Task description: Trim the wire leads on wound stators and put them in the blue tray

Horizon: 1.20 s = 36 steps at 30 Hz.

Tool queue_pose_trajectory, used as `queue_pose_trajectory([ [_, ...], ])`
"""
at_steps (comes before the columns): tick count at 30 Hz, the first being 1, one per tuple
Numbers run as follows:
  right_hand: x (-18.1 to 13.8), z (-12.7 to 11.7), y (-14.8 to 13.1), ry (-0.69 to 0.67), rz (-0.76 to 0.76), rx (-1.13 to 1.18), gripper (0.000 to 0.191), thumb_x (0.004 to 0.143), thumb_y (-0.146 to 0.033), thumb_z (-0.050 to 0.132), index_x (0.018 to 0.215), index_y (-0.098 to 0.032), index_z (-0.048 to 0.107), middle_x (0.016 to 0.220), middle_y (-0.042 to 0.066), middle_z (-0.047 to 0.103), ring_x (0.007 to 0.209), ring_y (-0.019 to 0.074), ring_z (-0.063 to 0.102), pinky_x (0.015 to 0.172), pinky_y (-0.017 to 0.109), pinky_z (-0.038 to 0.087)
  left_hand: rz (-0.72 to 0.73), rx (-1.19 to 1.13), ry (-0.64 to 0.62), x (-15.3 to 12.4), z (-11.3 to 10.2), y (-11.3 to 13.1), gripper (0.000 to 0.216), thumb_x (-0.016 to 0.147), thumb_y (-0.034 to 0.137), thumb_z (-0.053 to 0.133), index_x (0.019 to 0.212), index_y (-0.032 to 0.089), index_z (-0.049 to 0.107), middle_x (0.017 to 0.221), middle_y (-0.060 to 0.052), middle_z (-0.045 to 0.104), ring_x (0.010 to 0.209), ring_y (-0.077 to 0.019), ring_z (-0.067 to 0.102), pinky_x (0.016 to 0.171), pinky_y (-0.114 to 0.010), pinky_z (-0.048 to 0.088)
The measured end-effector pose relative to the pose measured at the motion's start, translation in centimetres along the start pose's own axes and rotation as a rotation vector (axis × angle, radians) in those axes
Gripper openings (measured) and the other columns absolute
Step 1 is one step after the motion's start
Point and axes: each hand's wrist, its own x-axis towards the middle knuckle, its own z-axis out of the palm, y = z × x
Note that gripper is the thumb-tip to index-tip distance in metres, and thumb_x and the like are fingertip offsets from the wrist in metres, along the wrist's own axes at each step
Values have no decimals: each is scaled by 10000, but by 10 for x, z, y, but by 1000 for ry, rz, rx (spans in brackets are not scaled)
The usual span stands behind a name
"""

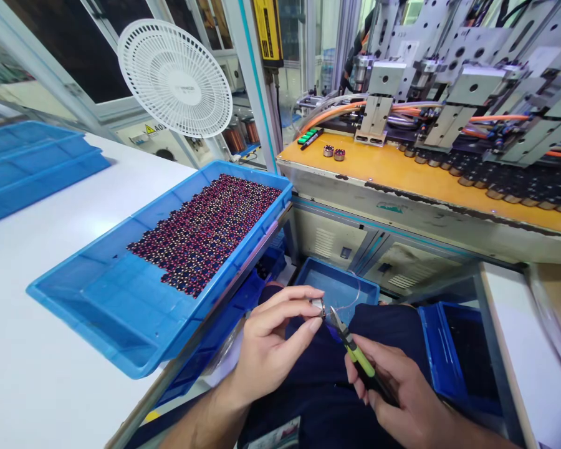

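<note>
Between thumb and fingertips, my left hand [280, 337] pinches a small metal-rimmed stator coil [318, 305]; the fingers hide much of it. A thin copper-coloured wire [358, 293] loops out near it to the right, over a blue bin. My right hand [397, 380] is wrapped round side cutters [362, 360] with green and black handles. Their jaw tips point at the coil and sit just to its right, close to the wire. Whether the jaws touch the wire I cannot tell. Both hands are above my lap.
A blue tray [98, 312] on the white table [23, 299] at left holds many small coils in rows. Below my hands stands a blue bin [318, 269]. A machine bench [318, 171] with fixtures runs across the right. A white fan [175, 81] stands behind the tray.
</note>
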Motion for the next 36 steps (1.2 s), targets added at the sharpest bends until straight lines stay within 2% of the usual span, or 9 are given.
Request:
queue_pose_trajectory([
  [4, 2, 2, -2, 6, 108, 7, 540, 818, -144, 575, 1351, -231, 559, 871, 38, 587, 687, 117, 545, 650, 259, 516, -16, -10, -10, -1, 0, -1, 247, 812, 44, 693, 969, 227, 744, 1073, -76, 747, 1010, -198, 709, 891, -329, 582],
  [8, 2, -2, -7, 16, 200, 66, 510, 864, -231, 581, 1366, -200, 495, 951, 73, 592, 816, 155, 597, 748, 295, 539, 2, -16, -26, -2, -1, -4, 214, 824, 50, 685, 958, 213, 719, 1089, -91, 712, 1011, -200, 690, 876, -338, 580],
  [11, -3, -8, -8, -49, 174, 65, 591, 849, -176, 589, 1406, -248, 407, 1045, 79, 586, 899, 163, 615, 863, 335, 542, 71, -45, -49, -3, -2, -7, 207, 811, 45, 696, 935, 207, 665, 1061, -86, 661, 1018, -203, 658, 844, -339, 581],
  [13, -9, -12, -9, -84, 155, 31, 644, 839, -113, 583, 1420, -300, 379, 1095, 71, 579, 954, 162, 621, 934, 354, 526, 91, -112, -43, -4, -2, -8, 282, 792, 29, 708, 964, 222, 596, 1047, -71, 638, 1011, -200, 648, 817, -333, 585],
  [17, -18, -18, -12, -138, 92, 8, 710, 895, -55, 511, 1477, -406, 306, 1150, 58, 556, 963, 143, 628, 907, 325, 548, 74, -187, -20, -6, 1, -9, 434, 774, -14, 705, 1030, 253, 478, 1042, -47, 650, 952, -173, 668, 805, -319, 592],
  [21, -18, -19, -18, -173, 13, -9, 831, 870, 18, 463, 1501, -479, 253, 1217, 41, 532, 1040, 135, 619, 986, 338, 518, 97, -159, -9, -8, 4, -8, 456, 775, -58, 674, 1051, 242, 469, 1043, -43, 679, 973, -169, 689, 865, -328, 593],
  [26, -14, -16, -23, -180, 12, 9, 857, 838, 59, 452, 1498, -467, 297, 1224, 35, 543, 1099, 135, 609, 1035, 341, 488, 141, -158, -28, -10, 3, -7, 455, 779, -94, 636, 1067, 223, 485, 1062, -49, 692, 1011, -175, 705, 893, -328, 599],
  [30, -15, -14, -22, -162, -8, 32, 867, 829, 59, 458, 1494, -475, 304, 1208, 29, 553, 1068, 135, 613, 1008, 331, 502, 142, -150, -30, -11, 2, -5, 454, 776, -105, 627, 1068, 217, 493, 1071, -51, 697, 1021, -173, 705, 907, -322, 594],
  [36, -17, -13, -18, -134, 37, 69, 798, 881, 9, 499, 1479, -491, 326, 1203, 30, 547, 1014, 134, 616, 956, 326, 523, 137, -141, -31, -12, 0, -5, 444, 774, -106, 623, 1059, 214, 505, 1073, -53, 699, 1023, -178, 707, 918, -325, 588],
])
